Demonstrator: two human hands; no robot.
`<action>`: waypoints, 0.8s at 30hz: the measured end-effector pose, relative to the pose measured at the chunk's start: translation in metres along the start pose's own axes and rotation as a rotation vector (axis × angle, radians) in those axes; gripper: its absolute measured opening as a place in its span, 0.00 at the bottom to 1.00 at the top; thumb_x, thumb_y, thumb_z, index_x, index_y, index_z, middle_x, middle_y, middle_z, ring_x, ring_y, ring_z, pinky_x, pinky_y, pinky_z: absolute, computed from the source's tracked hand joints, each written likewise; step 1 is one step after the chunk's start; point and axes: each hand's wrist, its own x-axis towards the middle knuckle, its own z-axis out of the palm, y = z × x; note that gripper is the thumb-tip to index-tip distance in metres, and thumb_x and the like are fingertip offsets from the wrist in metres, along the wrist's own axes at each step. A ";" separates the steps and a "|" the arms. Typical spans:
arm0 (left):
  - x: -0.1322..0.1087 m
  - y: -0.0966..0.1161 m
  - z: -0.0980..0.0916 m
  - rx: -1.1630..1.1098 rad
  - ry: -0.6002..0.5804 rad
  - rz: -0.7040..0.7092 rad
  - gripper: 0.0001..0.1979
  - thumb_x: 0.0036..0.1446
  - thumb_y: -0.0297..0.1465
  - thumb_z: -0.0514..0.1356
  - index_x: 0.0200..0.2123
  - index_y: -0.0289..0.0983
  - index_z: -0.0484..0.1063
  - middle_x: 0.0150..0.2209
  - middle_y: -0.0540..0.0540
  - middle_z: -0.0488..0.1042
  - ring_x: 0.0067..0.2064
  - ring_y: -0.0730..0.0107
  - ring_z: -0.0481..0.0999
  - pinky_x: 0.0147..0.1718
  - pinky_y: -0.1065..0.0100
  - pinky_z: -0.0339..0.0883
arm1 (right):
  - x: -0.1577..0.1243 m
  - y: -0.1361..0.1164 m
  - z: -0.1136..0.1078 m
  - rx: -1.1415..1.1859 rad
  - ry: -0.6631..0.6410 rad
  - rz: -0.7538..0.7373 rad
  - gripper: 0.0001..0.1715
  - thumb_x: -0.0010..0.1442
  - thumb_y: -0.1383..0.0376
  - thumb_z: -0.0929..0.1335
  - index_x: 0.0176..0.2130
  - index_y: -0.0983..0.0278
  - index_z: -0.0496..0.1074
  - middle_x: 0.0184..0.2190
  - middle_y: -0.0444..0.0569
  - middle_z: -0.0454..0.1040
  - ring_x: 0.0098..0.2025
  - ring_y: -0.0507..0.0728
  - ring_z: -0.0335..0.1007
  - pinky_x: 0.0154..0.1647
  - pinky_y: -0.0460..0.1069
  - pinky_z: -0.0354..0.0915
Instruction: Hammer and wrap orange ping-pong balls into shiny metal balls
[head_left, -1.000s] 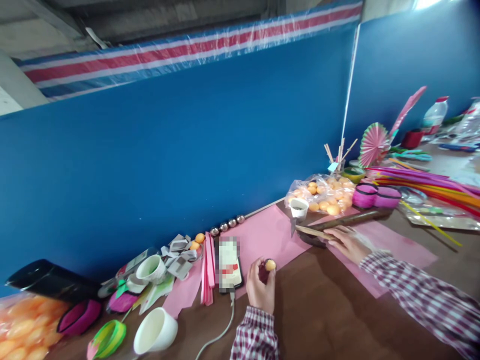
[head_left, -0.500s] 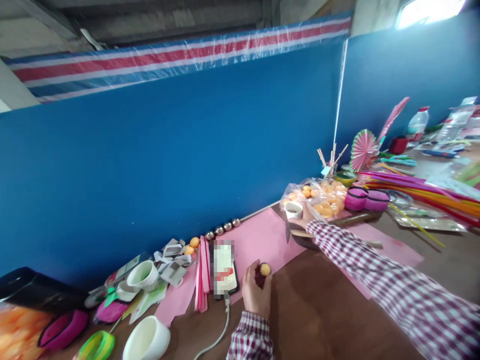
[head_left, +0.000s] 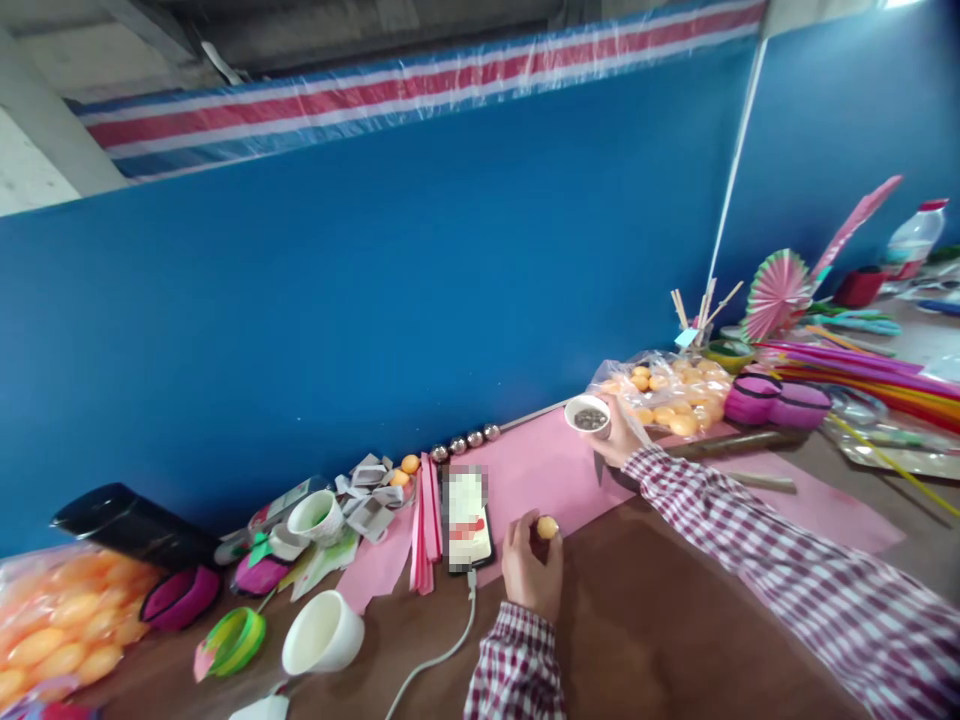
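Observation:
My left hand [head_left: 532,570] is closed around a small yellow-orange ball [head_left: 547,527], held low over the brown table beside a phone [head_left: 469,520]. Part of the ball is hidden by my fingers. My right hand [head_left: 621,440] grips a small white cup [head_left: 587,416], tilted so that small dark grey bits show inside it. A sheet of pink paper [head_left: 529,455] lies beneath the cup. Just behind my right hand is a clear plastic bag of orange balls [head_left: 682,425].
Several shiny metal balls [head_left: 475,439] line the blue partition [head_left: 375,300]. To the left are pink strips [head_left: 426,530], a white cup [head_left: 322,635], green tape [head_left: 236,640] and another bag of orange balls [head_left: 67,630]. Colourful stems [head_left: 862,365] and purple rolls [head_left: 780,400] lie right.
My right hand has tilted the white cup toward me, so its dark contents show. My left hand still holds the ball. The view has swung a little left.

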 end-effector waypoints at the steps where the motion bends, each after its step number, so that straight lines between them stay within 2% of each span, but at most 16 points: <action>1: 0.000 0.000 0.000 -0.014 -0.015 -0.012 0.17 0.46 0.32 0.57 0.42 0.35 0.67 0.37 0.41 0.70 0.34 0.65 0.72 0.33 0.63 0.69 | -0.002 -0.010 0.001 0.041 0.004 -0.032 0.31 0.49 0.62 0.63 0.50 0.64 0.49 0.44 0.53 0.64 0.45 0.58 0.63 0.44 0.53 0.61; 5: -0.001 -0.001 0.002 -0.085 0.040 -0.045 0.19 0.46 0.32 0.58 0.44 0.34 0.65 0.37 0.40 0.70 0.34 0.67 0.72 0.31 0.65 0.70 | -0.010 -0.042 0.003 -0.025 -0.153 -0.234 0.31 0.47 0.63 0.65 0.50 0.62 0.53 0.47 0.53 0.64 0.48 0.60 0.61 0.47 0.54 0.57; 7: -0.001 -0.001 0.003 -0.114 0.076 -0.069 0.19 0.46 0.33 0.58 0.43 0.34 0.65 0.37 0.40 0.69 0.33 0.67 0.72 0.30 0.66 0.70 | -0.011 -0.052 0.004 -0.122 -0.280 -0.265 0.30 0.45 0.62 0.66 0.49 0.60 0.57 0.45 0.51 0.66 0.46 0.60 0.62 0.47 0.55 0.55; 11: -0.001 -0.003 0.002 -0.139 0.027 -0.049 0.19 0.47 0.32 0.57 0.44 0.34 0.64 0.37 0.40 0.69 0.34 0.68 0.72 0.31 0.66 0.70 | -0.013 -0.062 0.008 -0.287 -0.466 -0.315 0.33 0.41 0.66 0.68 0.49 0.58 0.60 0.45 0.49 0.67 0.47 0.61 0.59 0.50 0.57 0.48; 16: -0.001 -0.004 0.000 -0.148 0.024 -0.035 0.19 0.47 0.32 0.58 0.44 0.35 0.65 0.37 0.40 0.70 0.35 0.67 0.73 0.32 0.66 0.70 | -0.015 -0.066 0.009 -0.373 -0.520 -0.393 0.37 0.41 0.67 0.69 0.51 0.55 0.59 0.47 0.49 0.65 0.49 0.62 0.55 0.52 0.60 0.41; 24: -0.001 -0.001 -0.001 -0.124 0.011 -0.025 0.18 0.47 0.33 0.57 0.44 0.34 0.65 0.37 0.40 0.70 0.34 0.67 0.72 0.31 0.66 0.70 | -0.016 -0.063 0.010 -0.426 -0.514 -0.407 0.35 0.40 0.69 0.68 0.50 0.55 0.60 0.45 0.48 0.65 0.48 0.61 0.54 0.52 0.60 0.41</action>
